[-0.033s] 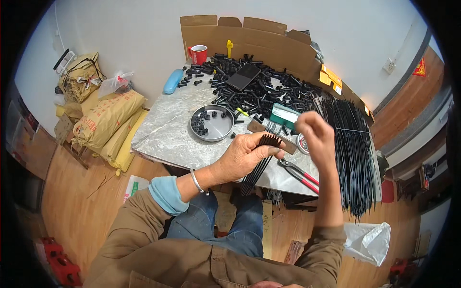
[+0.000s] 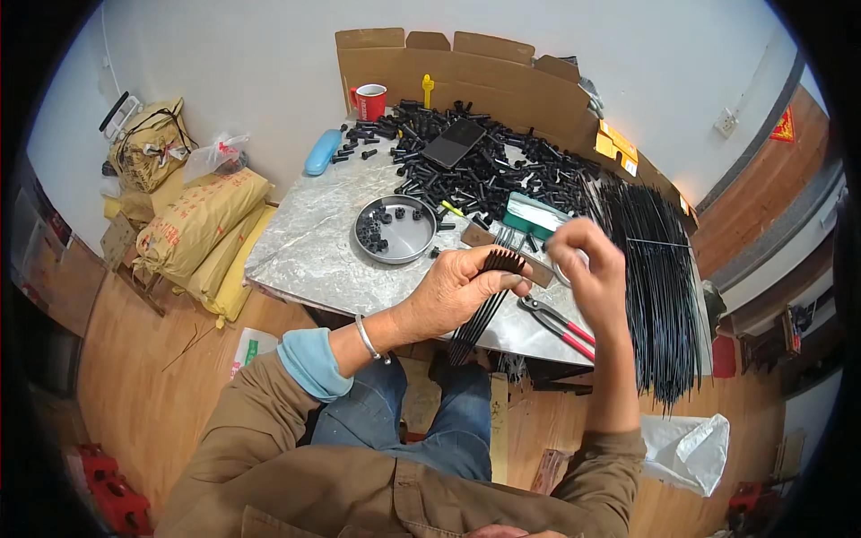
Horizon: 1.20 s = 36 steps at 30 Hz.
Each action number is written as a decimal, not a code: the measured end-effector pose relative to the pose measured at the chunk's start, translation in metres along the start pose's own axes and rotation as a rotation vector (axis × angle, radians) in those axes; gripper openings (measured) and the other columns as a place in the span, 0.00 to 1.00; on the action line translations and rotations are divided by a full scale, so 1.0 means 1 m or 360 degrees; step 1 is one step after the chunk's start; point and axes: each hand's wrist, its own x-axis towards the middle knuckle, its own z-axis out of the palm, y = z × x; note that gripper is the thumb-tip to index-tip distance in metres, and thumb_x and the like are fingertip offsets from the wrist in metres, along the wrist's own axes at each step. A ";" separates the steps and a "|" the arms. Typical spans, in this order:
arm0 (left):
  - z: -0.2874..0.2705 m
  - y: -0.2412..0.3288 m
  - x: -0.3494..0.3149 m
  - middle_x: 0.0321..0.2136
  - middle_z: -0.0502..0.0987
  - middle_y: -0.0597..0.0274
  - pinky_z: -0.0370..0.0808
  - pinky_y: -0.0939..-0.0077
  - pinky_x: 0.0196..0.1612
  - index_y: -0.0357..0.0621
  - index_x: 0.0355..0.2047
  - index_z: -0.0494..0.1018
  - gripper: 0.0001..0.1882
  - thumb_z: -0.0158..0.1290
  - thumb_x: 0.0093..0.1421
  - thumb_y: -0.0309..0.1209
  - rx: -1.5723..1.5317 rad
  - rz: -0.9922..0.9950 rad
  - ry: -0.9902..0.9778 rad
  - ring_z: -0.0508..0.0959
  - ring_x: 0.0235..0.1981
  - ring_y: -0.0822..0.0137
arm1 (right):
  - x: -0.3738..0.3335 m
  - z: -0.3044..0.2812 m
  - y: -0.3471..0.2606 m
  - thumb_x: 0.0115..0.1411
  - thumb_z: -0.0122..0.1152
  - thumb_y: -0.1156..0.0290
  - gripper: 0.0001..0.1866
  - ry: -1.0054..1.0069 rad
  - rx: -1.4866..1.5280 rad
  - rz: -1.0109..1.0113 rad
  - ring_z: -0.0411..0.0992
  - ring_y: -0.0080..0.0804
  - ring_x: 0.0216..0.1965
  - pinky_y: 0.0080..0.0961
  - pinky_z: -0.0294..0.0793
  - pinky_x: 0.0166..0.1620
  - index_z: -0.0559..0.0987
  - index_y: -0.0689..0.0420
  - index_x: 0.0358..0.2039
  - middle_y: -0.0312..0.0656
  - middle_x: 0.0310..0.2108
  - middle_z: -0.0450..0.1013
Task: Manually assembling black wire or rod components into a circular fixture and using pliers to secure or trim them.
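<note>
My left hand (image 2: 462, 282) is closed round a small bunch of thin black rods (image 2: 478, 325), pinched between thumb and fingers. Their upper ends fan out above the thumb, and the lengths slope down toward my knees. To the right, my right hand (image 2: 587, 264) is raised with its fingers curled in; whatever they may hold is too small or hidden to make out. It covers most of a small round container near the table's right side. Below the hands lie pincers with red handles (image 2: 565, 334). A flat metal block (image 2: 538, 273) is behind the left fingertips.
A large heap of black bolt-like parts (image 2: 421, 166) covers the back, with a phone (image 2: 455, 143) on top. A round metal dish (image 2: 413, 240) holds several black pieces. Long black rods (image 2: 655, 296) overhang the right edge. A red cup (image 2: 370, 103) stands before a cardboard screen (image 2: 430, 65).
My right hand has shifted slightly downward, and its fingers have turned a little. My left hand and the rods stay nearly where they were.
</note>
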 end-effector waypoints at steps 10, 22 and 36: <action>0.005 0.000 0.000 0.35 0.80 0.58 0.75 0.76 0.47 0.35 0.41 0.75 0.09 0.49 0.63 0.25 0.0107 0.0045 0.0001 0.79 0.40 0.69 | -0.020 0.009 -0.040 0.50 0.65 0.82 0.05 0.0074 -0.0243 -0.0111 0.68 0.21 0.25 0.17 0.64 0.25 0.79 0.61 0.28 0.36 0.24 0.71; 0.004 -0.001 -0.001 0.34 0.80 0.58 0.75 0.76 0.46 0.35 0.40 0.75 0.09 0.48 0.64 0.26 0.0091 0.0031 -0.0006 0.79 0.40 0.70 | -0.022 0.011 -0.043 0.50 0.65 0.82 0.05 0.0058 -0.0264 -0.0057 0.67 0.20 0.24 0.16 0.64 0.25 0.79 0.61 0.29 0.35 0.24 0.71; 0.006 0.000 0.002 0.34 0.80 0.60 0.75 0.77 0.46 0.35 0.40 0.76 0.09 0.49 0.64 0.26 0.0090 0.0013 -0.0075 0.79 0.39 0.71 | -0.019 0.005 -0.048 0.47 0.67 0.79 0.06 0.0122 -0.0588 -0.0262 0.71 0.26 0.21 0.22 0.71 0.24 0.79 0.58 0.27 0.37 0.23 0.72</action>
